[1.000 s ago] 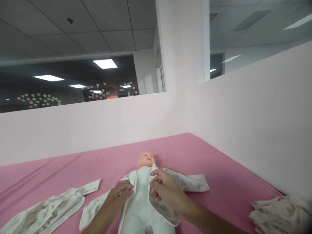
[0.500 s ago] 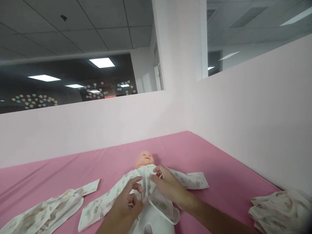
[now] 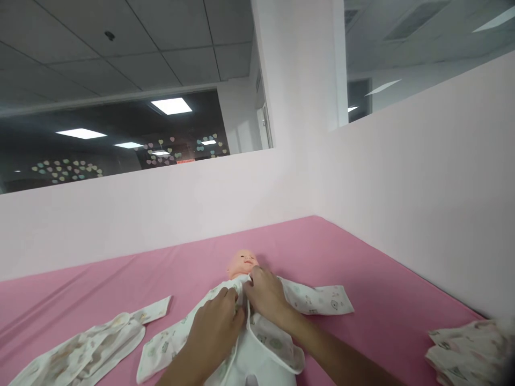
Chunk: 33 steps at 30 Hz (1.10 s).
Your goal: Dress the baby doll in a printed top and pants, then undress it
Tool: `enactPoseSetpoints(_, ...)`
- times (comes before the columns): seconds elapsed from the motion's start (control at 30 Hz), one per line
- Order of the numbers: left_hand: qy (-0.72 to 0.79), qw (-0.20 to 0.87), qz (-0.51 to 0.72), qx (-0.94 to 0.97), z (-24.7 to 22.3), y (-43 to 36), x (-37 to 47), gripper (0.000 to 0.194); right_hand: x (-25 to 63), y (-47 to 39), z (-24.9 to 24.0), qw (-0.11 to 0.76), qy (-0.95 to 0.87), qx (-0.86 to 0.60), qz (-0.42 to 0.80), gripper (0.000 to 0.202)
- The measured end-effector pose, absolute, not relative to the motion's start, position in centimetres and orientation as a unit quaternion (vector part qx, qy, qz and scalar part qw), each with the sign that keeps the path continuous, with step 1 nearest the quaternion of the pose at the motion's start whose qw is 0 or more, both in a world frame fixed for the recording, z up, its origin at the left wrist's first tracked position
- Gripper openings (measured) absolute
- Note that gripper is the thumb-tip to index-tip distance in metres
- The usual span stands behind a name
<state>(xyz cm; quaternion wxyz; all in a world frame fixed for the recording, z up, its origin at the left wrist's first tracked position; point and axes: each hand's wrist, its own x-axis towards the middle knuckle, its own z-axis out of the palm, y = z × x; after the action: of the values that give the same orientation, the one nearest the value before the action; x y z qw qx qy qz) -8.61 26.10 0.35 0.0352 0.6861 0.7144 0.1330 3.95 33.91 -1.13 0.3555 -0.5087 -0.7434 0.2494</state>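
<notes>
A baby doll [image 3: 243,262] lies on its back on the pink sheet, its head toward the wall. It wears a white printed baby top [image 3: 317,299], sleeves spread to both sides and the front parted over a white under-layer [image 3: 261,360]. My left hand [image 3: 219,319] is closed on the left front edge of the top at the chest. Just below the doll's chin, my right hand [image 3: 265,292] pinches the other front edge near the neckline. The fingertips of both hands are partly hidden.
Another printed baby garment [image 3: 92,348] lies spread at the left. A folded pile of printed cloth [image 3: 466,351] sits at the right edge. The pink sheet [image 3: 193,262] meets white walls [image 3: 161,214] behind and to the right, with windows above.
Both hands have gone from loosely curled fingers over the chest to closed on the top's front edges. The right hand has come nearer the doll's chin. The view has shifted slightly.
</notes>
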Motion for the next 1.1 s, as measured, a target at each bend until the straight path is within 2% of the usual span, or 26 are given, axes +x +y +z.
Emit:
enactPoseSetpoints(0.1, 0.710, -0.019, 0.098, 0.697, 0.5, 26.8, -8.2, 0.023, 4.6, 34.6, -1.6, 0.358, -0.757, -0.501, 0.220, 0.014)
enactPoseSetpoints(0.2, 0.712, -0.001, 0.116, 0.692, 0.6, 27.3, -8.6, 0.026, 5.1, 35.1, -1.8, 0.390, -0.755, -0.469, 0.239, 0.017)
enactPoseSetpoints(0.47, 0.691, 0.037, 0.139, 0.708, 0.7, 26.7, -9.3, 0.018, 5.0, 34.9, -1.7, 0.437, -0.710, -0.445, 0.327, 0.008)
enactPoseSetpoints(0.63, 0.654, 0.260, 0.294, 0.647, 2.5, 27.0, -8.4, 0.039, 4.9, 34.7, -1.7, 0.438, -0.717, -0.430, 0.330, 0.011)
enactPoseSetpoints(0.77, 0.633, 0.298, 0.435, 0.568, 3.5, 29.2, -7.7, 0.052, 4.9, 34.9, -2.1, 0.450, -0.704, -0.418, 0.357, 0.012)
enactPoseSetpoints(0.83, 0.631, 0.305, 0.443, 0.559, 3.5, 30.2, -7.6, 0.055, 5.0, 35.1, -2.2, 0.458, -0.691, -0.418, 0.371, 0.012)
enactPoseSetpoints(0.93, 0.667, 0.267, 0.360, 0.595, 2.9, 31.0, -7.9, 0.057, 5.1, 35.3, -2.4, 0.460, -0.678, -0.413, 0.398, 0.012)
enactPoseSetpoints(1.1, 0.746, 0.082, 0.217, 0.624, 2.0, 31.1, -8.1, 0.044, 4.9, 35.7, -2.4, 0.475, -0.662, -0.423, 0.396, 0.015)
